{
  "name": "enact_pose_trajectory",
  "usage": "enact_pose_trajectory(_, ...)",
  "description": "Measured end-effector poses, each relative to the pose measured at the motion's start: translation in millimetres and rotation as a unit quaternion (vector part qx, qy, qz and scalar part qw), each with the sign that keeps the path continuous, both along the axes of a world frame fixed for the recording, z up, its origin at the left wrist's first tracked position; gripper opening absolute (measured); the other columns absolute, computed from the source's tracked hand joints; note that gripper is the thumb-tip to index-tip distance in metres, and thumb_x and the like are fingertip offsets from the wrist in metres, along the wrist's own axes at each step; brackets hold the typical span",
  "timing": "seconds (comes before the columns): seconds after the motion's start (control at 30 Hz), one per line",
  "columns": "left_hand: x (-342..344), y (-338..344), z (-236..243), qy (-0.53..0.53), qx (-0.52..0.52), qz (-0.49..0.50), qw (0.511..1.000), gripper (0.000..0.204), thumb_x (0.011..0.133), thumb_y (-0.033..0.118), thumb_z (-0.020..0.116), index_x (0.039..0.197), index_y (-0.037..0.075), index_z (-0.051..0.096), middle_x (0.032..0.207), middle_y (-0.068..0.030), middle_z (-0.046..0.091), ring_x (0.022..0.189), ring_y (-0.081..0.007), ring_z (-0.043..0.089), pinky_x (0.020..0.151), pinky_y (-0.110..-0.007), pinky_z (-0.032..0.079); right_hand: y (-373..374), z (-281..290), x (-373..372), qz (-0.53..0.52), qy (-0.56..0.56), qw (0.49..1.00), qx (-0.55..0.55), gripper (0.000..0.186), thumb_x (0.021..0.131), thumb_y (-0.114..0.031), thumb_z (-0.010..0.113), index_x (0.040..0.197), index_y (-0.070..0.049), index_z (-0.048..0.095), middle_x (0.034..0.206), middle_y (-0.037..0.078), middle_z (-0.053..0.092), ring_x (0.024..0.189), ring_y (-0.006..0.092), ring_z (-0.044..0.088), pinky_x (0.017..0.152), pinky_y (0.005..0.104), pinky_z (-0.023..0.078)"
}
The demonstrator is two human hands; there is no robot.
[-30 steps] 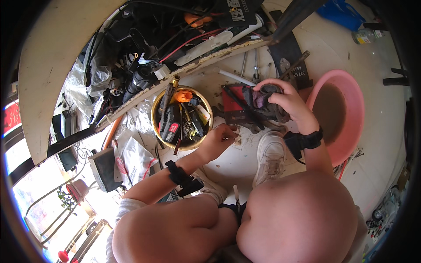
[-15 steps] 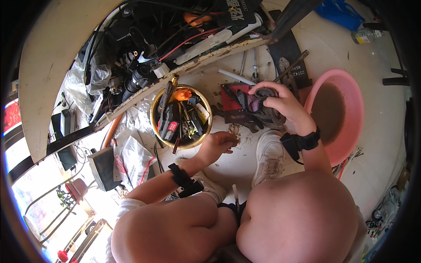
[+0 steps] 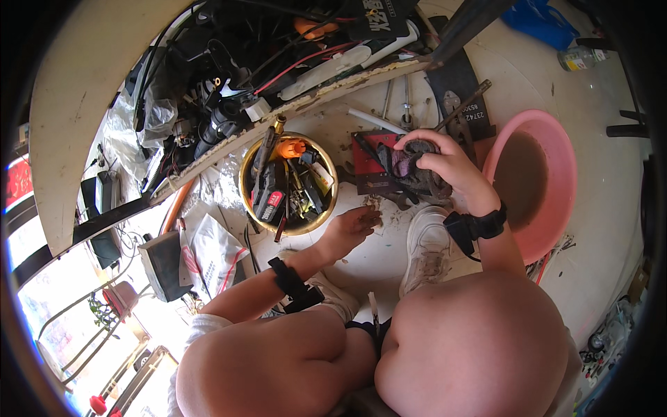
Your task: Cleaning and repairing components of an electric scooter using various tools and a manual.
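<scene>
My right hand (image 3: 455, 167) is closed on a dirty grey and purple rag (image 3: 405, 161), thumb and fingers pinching its bunched end. The rag lies over dark tools beside a red, flat panel (image 3: 375, 167) on the floor. My left hand (image 3: 351, 233) hovers low over the floor in front of my shoes, with dark, soiled fingertips stretched out and nothing seen in them. Just to its left stands a gold-rimmed round tin (image 3: 328, 208) full of tools, among them an orange piece (image 3: 290, 148) and a black battery-like block (image 3: 269, 198).
A pink basin (image 3: 566, 187) of murky water stands at the right. Ahead runs a worn board edge (image 3: 229, 135) with cluttered cables and parts behind it. A metal rod (image 3: 472, 97) sticks out near the basin. At the left lies a white plastic bag (image 3: 212, 254).
My left hand has turned slightly, and its fingers have straightened a little. My right hand stays on the rag.
</scene>
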State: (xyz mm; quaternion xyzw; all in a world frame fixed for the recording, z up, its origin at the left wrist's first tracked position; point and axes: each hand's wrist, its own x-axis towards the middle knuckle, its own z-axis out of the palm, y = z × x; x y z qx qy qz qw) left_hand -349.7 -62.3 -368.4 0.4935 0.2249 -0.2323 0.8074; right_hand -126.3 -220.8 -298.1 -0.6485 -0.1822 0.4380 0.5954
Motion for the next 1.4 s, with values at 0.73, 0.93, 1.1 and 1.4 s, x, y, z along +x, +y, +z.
enact_pose_trajectory(0.73, 2, -4, -2, -0.05, 0.067, -0.02, 0.996, 0.027, 0.088, 0.0, 0.056, 0.114, -0.008, 0.054, 0.105, -0.0125, 0.063, 0.096, -0.0206, 0.064, 0.082, -0.029, 0.053, 2, -7, -3, 0.0, -0.001, 1.0, 0.0, 0.036, 0.071, 0.003, 0.05, 0.105, 0.0, 0.061, 0.105, 0.007, 0.064, 0.099, 0.0139, 0.057, 0.089, 0.0259, 0.042)
enact_pose_trajectory(0.93, 11, 2, 19, 0.153, -0.005, -0.026, 0.988, 0.023, 0.088, 0.003, 0.058, 0.109, -0.008, 0.058, 0.099, -0.0125, 0.065, 0.092, -0.0181, 0.065, 0.078, -0.028, 0.054, -1, -11, -2, 0.005, -0.008, 1.0, -0.008, 0.036, 0.072, 0.003, 0.049, 0.105, 0.0, 0.061, 0.106, 0.006, 0.064, 0.1, 0.0137, 0.057, 0.089, 0.0259, 0.042)
enact_pose_trajectory(1.1, 24, 9, 28, 0.225, 0.046, -0.108, 0.967, 0.027, 0.091, 0.009, 0.056, 0.113, -0.007, 0.054, 0.106, -0.0171, 0.064, 0.094, -0.0235, 0.065, 0.08, -0.031, 0.054, 0, -11, -2, 0.004, -0.011, 1.0, -0.007, 0.036, 0.072, 0.004, 0.048, 0.105, 0.0, 0.061, 0.106, 0.006, 0.064, 0.1, 0.0136, 0.057, 0.089, 0.0257, 0.042)
enact_pose_trajectory(1.4, 1, 2, 5, 0.028, -0.002, -0.021, 0.999, 0.029, 0.09, 0.001, 0.055, 0.117, -0.006, 0.052, 0.119, -0.0164, 0.058, 0.107, -0.0226, 0.06, 0.084, -0.032, 0.053, 2, -7, -3, 0.004, 0.002, 1.0, -0.01, 0.036, 0.073, 0.004, 0.049, 0.106, 0.0, 0.06, 0.106, 0.006, 0.063, 0.1, 0.0134, 0.056, 0.089, 0.0253, 0.042)
